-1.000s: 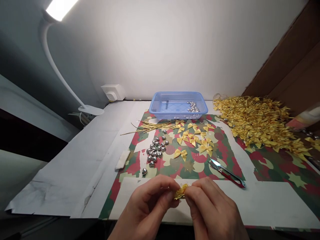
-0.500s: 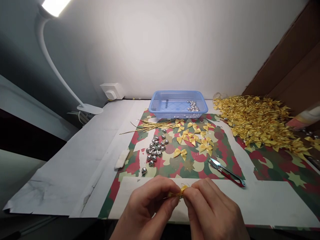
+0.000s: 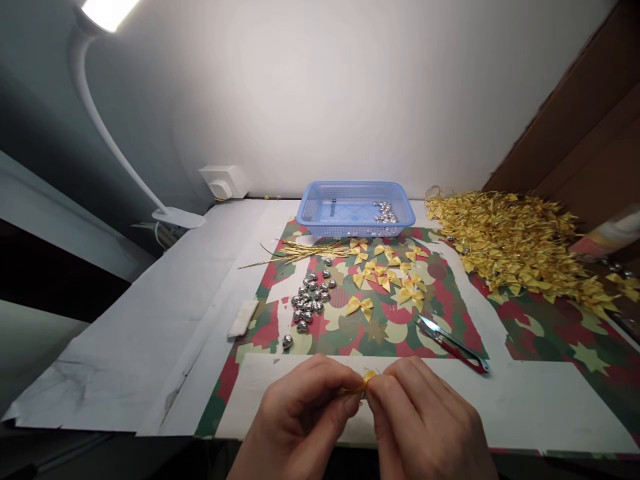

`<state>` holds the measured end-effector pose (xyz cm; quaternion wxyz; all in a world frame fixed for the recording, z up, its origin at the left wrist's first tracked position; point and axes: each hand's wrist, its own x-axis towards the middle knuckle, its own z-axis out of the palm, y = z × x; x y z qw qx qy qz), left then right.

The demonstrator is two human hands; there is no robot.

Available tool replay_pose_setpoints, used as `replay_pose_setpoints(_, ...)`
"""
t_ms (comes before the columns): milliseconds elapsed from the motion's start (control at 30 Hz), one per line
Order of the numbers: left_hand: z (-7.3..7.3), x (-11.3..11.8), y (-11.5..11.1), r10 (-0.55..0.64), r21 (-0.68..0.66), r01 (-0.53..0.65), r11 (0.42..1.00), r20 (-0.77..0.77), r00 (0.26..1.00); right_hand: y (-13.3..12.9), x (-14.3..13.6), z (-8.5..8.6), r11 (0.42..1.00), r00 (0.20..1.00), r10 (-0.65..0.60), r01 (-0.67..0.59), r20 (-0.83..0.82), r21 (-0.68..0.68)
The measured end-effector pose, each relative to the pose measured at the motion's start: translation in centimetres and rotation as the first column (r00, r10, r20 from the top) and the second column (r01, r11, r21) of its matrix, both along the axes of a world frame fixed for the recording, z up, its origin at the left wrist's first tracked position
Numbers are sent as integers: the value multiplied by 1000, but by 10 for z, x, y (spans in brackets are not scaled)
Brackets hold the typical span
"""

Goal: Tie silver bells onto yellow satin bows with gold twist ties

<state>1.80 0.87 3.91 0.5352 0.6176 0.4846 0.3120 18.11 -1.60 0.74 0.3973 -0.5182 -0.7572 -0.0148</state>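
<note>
Close to the table's front edge, my left hand [image 3: 305, 407] and my right hand [image 3: 425, 413] meet fingertip to fingertip. Both pinch a small yellow ribbon bow [image 3: 369, 377], which my fingers mostly cover. A fine thread or cord end shows just above it. Ahead of my left hand lies a single silver jingle bell [image 3: 287, 341], with a cluster of silver bells [image 3: 309, 300] behind it. Several loose yellow bows [image 3: 387, 277] are spread over the patterned paper. Thread snips [image 3: 453, 343] with red and grey handles rest beyond my right hand.
A blue plastic basket [image 3: 356, 223] by the wall holds some silver bells. Gold cords [image 3: 305, 252] lie before it. At right is a large heap of yellow bows [image 3: 520, 247]. A white folded pad [image 3: 243, 319] and a lit desk lamp [image 3: 113, 137] are at left.
My hands stay nearly in place, with only slight finger movement at the bow. The thread loop above it looks smaller. The whole view has shifted very slightly.
</note>
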Motion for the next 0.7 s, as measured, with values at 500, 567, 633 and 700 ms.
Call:
replay_pose_setpoints(500,5,-2,8,207,-391,-118,913,195,959,4,27,9,951,926,116,-208,-359,-230)
replay_pose_setpoints(567,5,-1,7,222,-402,-130,906,193,956,9,37,17,930,836,89,-264,-542,-254)
replay_pose_setpoints(633,4,0,6,230,-374,-159,914,153,961,11,40,27,925,699,55,-304,-713,-226)
replay_pose_setpoints(700,3,1,5,232,-323,-192,927,87,969,10,37,37,955,560,39,-265,-828,-135)
